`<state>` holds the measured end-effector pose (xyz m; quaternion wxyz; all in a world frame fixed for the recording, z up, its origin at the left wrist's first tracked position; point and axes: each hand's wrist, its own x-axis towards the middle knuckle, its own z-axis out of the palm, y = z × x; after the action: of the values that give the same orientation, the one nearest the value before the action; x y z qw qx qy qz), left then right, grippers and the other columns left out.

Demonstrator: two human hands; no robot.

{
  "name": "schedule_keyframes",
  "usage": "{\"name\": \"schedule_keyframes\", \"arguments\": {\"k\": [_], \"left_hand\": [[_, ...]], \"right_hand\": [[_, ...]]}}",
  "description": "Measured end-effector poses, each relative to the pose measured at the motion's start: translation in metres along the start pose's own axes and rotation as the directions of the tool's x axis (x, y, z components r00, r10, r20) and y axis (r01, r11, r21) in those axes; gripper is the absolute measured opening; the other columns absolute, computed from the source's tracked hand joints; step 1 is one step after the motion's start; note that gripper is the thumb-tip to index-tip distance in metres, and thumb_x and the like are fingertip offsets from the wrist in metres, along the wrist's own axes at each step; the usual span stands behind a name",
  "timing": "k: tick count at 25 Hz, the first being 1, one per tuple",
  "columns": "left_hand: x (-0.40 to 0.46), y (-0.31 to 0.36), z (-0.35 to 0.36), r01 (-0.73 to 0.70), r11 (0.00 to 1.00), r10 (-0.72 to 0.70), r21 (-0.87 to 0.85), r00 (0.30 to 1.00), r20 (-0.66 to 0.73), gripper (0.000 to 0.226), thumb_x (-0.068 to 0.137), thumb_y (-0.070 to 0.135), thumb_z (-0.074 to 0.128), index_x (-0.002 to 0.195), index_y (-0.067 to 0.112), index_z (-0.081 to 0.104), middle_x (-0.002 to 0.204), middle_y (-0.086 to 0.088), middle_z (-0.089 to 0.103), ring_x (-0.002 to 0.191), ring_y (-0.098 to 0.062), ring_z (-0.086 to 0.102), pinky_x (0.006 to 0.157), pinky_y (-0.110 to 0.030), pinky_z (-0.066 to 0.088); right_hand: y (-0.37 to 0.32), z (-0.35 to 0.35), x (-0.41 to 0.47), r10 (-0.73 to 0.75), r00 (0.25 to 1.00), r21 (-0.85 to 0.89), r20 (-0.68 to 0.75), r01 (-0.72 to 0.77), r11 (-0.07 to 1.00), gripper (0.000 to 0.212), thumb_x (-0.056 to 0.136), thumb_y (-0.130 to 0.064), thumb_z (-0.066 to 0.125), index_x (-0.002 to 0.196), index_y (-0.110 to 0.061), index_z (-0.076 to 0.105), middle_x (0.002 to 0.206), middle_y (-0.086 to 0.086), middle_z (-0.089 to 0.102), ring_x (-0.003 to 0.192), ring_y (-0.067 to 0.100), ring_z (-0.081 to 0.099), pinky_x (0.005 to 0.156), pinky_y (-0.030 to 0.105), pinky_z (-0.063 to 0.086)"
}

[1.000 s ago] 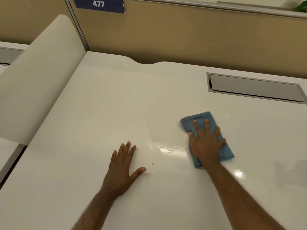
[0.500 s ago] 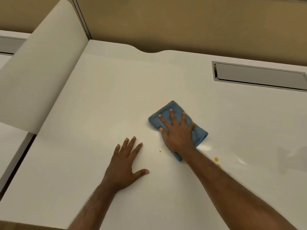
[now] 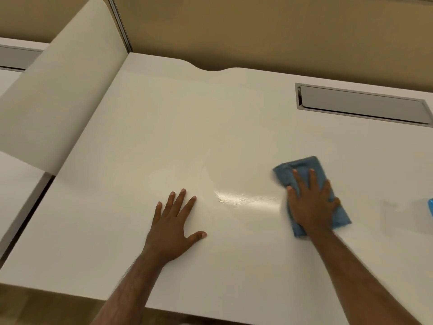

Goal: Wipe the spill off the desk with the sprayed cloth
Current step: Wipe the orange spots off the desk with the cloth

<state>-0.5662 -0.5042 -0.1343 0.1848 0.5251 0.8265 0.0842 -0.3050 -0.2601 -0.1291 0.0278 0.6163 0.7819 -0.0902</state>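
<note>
Right hand pressed flat on cloth toward desk right edge; wet streak leftward, nearer idle, open left hand.

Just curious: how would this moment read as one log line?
right hand flat on blue cloth | left hand flat on desk | wet streak between

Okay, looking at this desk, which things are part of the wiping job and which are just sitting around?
Part of the job:
blue cloth under the right hand
wet streak
desk

Just there:
left hand, flat on the desk
cable hatch
side divider
blue thing at the right edge
</note>
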Motion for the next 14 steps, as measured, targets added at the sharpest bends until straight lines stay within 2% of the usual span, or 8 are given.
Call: {"name": "schedule_keyframes", "arguments": {"k": [3, 6, 10, 14], "left_hand": [[-0.001, 0.002, -0.002, 0.016, 1.000, -0.015, -0.011, 1.000, 0.013, 0.093, 0.078, 0.077, 0.043, 0.151, 0.040, -0.001, 0.158, 0.016, -0.017, 0.145, -0.009, -0.021, 0.120, -0.042, -0.007], [-0.001, 0.004, -0.004, 0.023, 0.999, -0.022, -0.034, 0.999, 0.025, 0.093, 0.078, 0.075, 0.047, 0.151, 0.040, 0.000, 0.157, 0.017, -0.017, 0.145, -0.007, -0.021, 0.120, -0.042, -0.007], [-0.006, 0.006, -0.002, 0.041, 0.999, -0.041, -0.029, 0.999, 0.007, 0.090, 0.080, 0.073, 0.048, 0.151, 0.040, 0.003, 0.157, 0.016, -0.015, 0.146, -0.008, -0.017, 0.121, -0.042, -0.005], [-0.012, 0.008, 0.003, 0.055, 0.998, -0.055, -0.002, 0.998, -0.005, 0.086, 0.083, 0.073, 0.040, 0.152, 0.038, 0.003, 0.161, 0.011, -0.013, 0.147, -0.012, -0.015, 0.121, -0.043, -0.004]], "right_hand": [[0.052, -0.004, -0.022, 0.141, 0.990, 0.055, 0.008, -0.141, 0.988, 0.058, 0.097, -0.052, 0.030, 0.149, -0.047, 0.007, 0.163, -0.002, 0.010, 0.145, 0.038, 0.011, 0.105, 0.070, 0.019], [0.061, 0.000, -0.057, 0.186, 0.983, 0.077, -0.015, -0.184, 0.980, 0.058, 0.096, -0.053, 0.030, 0.149, -0.047, 0.006, 0.162, 0.000, 0.012, 0.143, 0.039, 0.014, 0.104, 0.070, 0.021], [0.014, 0.008, -0.081, 0.145, 0.989, 0.076, -0.032, -0.143, 0.987, 0.058, 0.096, -0.054, 0.029, 0.148, -0.050, 0.004, 0.163, -0.001, 0.010, 0.144, 0.039, 0.011, 0.104, 0.068, 0.022], [-0.070, 0.023, -0.084, -0.048, 0.999, 0.098, 0.011, 0.047, 0.994, 0.057, 0.098, -0.053, 0.028, 0.148, -0.048, 0.001, 0.164, -0.001, -0.002, 0.146, 0.042, -0.002, 0.106, 0.073, 0.013]]}}
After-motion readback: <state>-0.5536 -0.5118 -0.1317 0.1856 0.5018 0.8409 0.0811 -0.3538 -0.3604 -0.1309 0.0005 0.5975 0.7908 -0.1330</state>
